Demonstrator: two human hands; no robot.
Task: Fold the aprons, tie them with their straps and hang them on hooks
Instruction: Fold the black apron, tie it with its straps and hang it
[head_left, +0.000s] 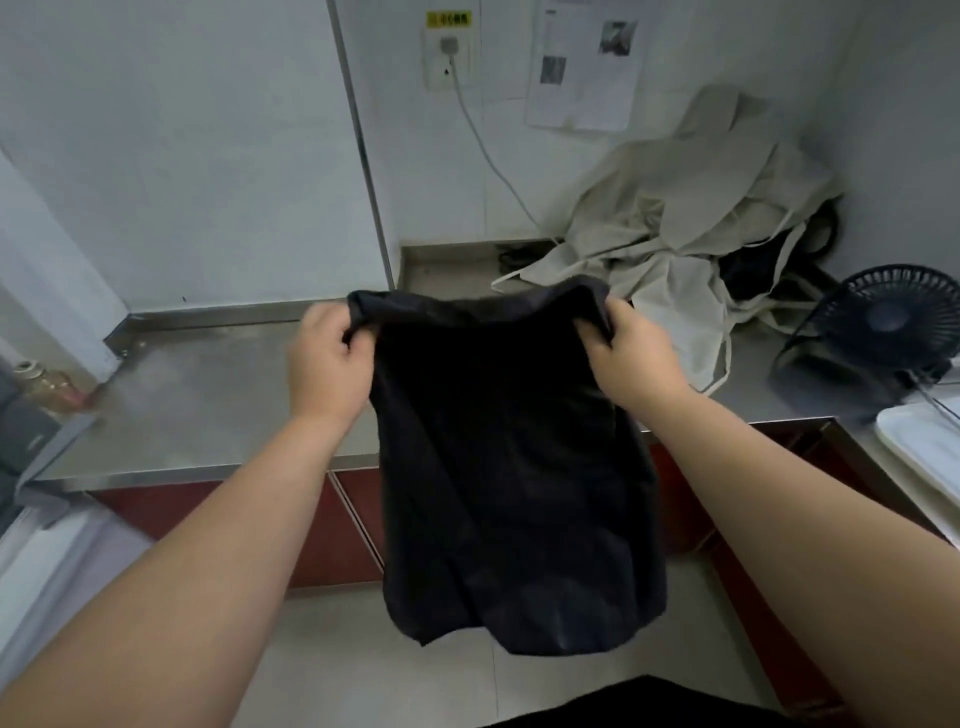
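A black apron (509, 467) hangs in the air in front of the counter, folded over and held up by its top edge. My left hand (327, 358) grips the top left corner. My right hand (631, 358) grips the top right corner. The cloth drops below the counter's front edge toward the floor. A heap of cream aprons (670, 208) with loose straps lies in the back right corner of the counter, with something dark partly under it. No hooks are in view.
The steel counter (208, 384) runs left to right with red cabinet fronts (322, 525) below. A black desk fan (883, 327) stands at the right, a white tray (924, 447) beside it. A wall socket (447, 52) has a cable running down behind the heap.
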